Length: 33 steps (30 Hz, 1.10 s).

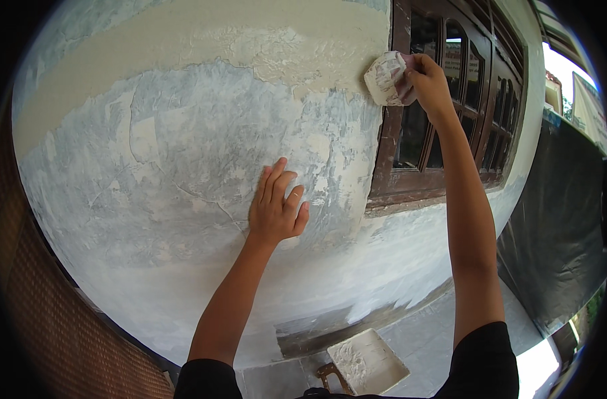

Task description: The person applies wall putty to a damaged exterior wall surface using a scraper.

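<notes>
My right hand is raised beside the window frame, its fingers closed on the edge of a putty scraper. Thick off-white putty coats the scraper's face, and a pinkish part shows near my fingers. The scraper is at the wall's edge, by the brown frame; whether it touches the wall I cannot tell. Lower and to the left, my left hand rests against the wall with its fingers apart, holding nothing. The wall is patchy grey-blue and white, with a smooth beige band of putty across its upper part.
A brown wooden window with glass panes fills the upper right. Below me, a white square tub holds some putty, next to a brown stool-like piece. Dark sheeting hangs at right; a woven brown panel stands at lower left.
</notes>
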### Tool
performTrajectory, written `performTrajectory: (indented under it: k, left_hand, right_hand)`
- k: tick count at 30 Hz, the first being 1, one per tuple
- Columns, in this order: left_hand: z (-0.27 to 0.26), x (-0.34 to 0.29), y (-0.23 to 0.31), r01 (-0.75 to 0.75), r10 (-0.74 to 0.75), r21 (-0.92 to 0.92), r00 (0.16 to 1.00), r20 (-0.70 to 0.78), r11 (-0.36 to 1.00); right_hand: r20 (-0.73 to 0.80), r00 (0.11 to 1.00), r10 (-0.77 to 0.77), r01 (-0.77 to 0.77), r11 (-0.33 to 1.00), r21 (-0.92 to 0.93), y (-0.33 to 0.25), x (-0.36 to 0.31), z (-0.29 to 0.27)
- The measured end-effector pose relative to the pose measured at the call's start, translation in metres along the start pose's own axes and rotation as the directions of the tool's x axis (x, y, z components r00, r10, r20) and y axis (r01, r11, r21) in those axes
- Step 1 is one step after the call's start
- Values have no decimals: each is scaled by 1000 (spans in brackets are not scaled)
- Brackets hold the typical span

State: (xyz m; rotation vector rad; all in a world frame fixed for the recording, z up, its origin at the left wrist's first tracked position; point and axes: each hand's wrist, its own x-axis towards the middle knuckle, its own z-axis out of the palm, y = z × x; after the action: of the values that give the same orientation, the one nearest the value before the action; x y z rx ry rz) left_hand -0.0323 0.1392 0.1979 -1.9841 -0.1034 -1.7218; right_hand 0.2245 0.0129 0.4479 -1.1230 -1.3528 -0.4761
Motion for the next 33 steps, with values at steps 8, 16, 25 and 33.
performTrajectory:
  k: [8, 16, 25, 33]
  left_hand:
    - [0, 1, 1, -5, 5, -7, 1000, -7, 1000]
    - [0, -1, -2, -14, 14, 3, 1000, -12, 1000]
    - [-1, 0, -3, -18, 18, -3, 1000, -18, 1000]
    - [-1, -1, -2, -17, 17, 1, 1000, 3, 1000]
  right_hand:
    - [-6, 995, 99, -99, 995, 3, -3, 5, -5]
    - [-46, 999, 7, -15, 984, -179, -15, -7, 11]
    - [-106, 994, -15, 4, 994, -106, 1, -20, 30]
    - [-117, 983, 144, -130, 985, 116, 1, -27, 34]
